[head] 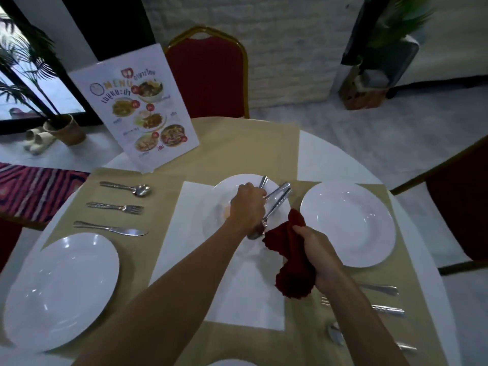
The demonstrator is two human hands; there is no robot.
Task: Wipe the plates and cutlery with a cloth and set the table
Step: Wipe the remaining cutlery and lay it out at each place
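At a round table (330,159) dressed in white and beige, before a red banquet chair (208,75) and white brick wall (285,48), the left hand (247,207) grips a cutlery bundle (277,199) over the centre plate (237,180); the right hand (317,254) clutches a red cloth (290,260) just beside. A standing card (137,109) reads "MENU".

Bare worktop (245,146) lies open beyond the centre plate (227,188), toward the far chair (208,75), and at the far right edge. The upright menu card (137,109) blocks the far left. A spoon (126,188), fork (116,206) and knife (111,229) fill the strip between it and the left plate (60,289). The middle is taken by the left hand (247,207) gripping cutlery (277,200) and the right hand (317,257) holding a red cloth (290,249). The right plate (348,223) and a further row of utensils (380,289) close the near right.
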